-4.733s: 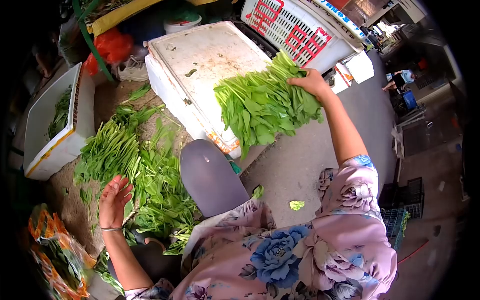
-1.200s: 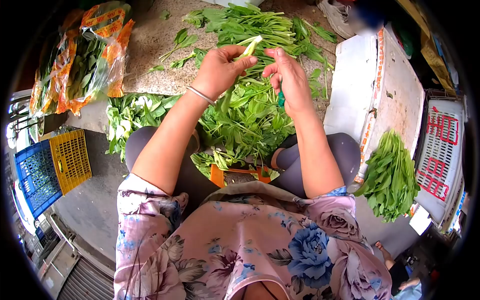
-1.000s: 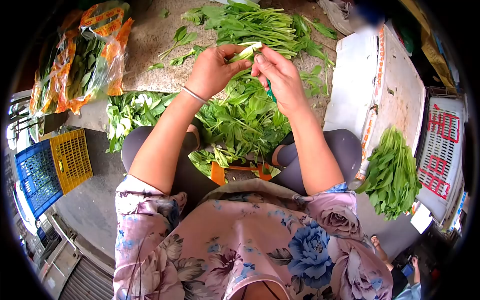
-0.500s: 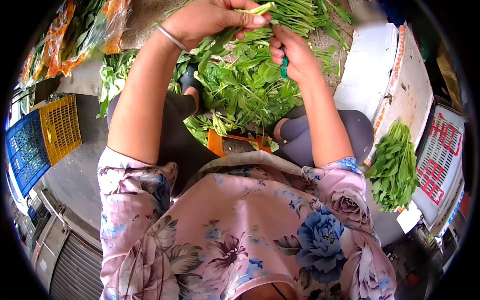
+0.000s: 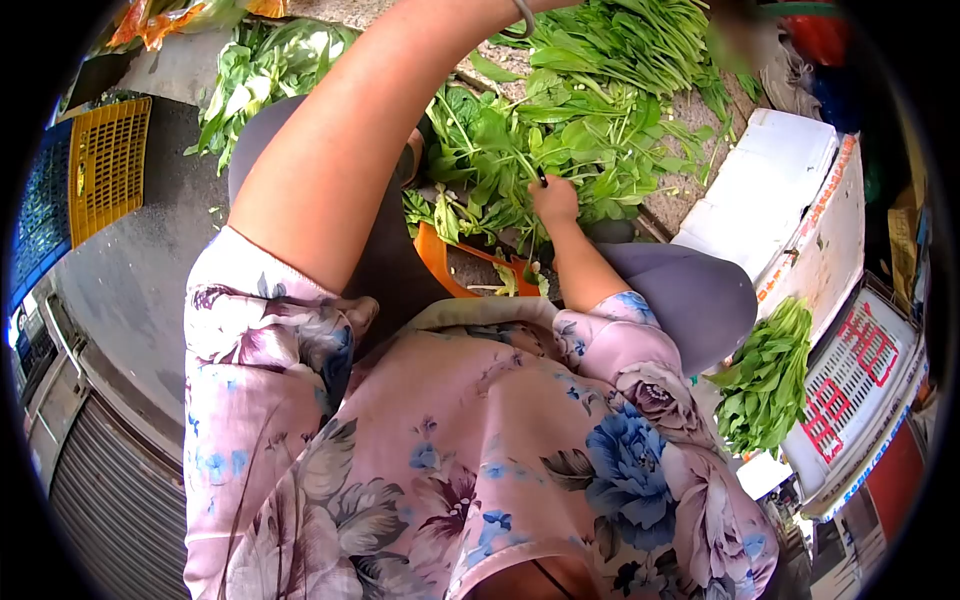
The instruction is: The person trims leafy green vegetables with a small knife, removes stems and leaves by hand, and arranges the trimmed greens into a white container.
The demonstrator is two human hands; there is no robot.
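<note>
My left arm stretches up across the view, and only a sliver of my left hand beyond the bangle shows at the top edge; its fingers are out of frame. My right hand is closed low over the loose leaves, around a small tool of which a dark tip sticks out; a green handle showed in the palm earlier. A pale green stem passes close to these fingers; whether they hold it I cannot tell. Loose leafy greens lie before me, and a pile of long-stemmed greens is beyond.
More leafy greens lie at left, near a yellow crate and a blue crate. A white foam box stands at right, with a bunch of greens and a white crate. An orange frame sits between my legs.
My hands were together around a green stalk; now they are apart. My left hand has gone up out of most of the view, and my right hand has dropped toward me. The view has shifted.
</note>
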